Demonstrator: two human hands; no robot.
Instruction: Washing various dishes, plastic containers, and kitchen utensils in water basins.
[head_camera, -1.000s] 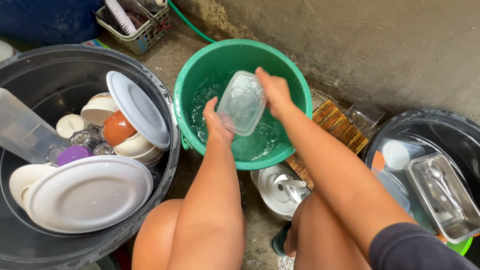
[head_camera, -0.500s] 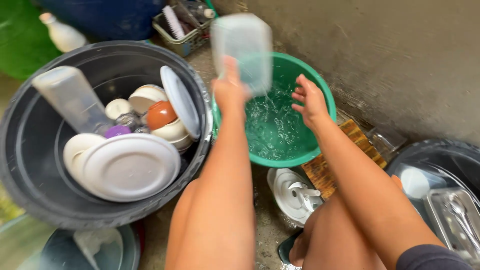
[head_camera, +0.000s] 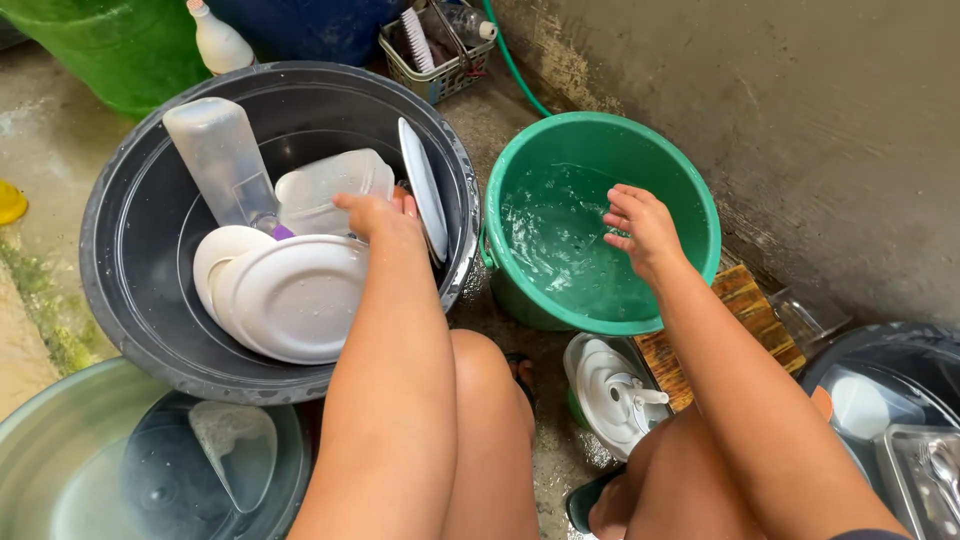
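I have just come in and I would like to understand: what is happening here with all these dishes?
A person crouches on the floor between tubs. The left hand rests on a clear plastic container in the black basin, among white plates, a clear pitcher and an upright white lid. The right hand hovers open and empty over the water in the green bucket.
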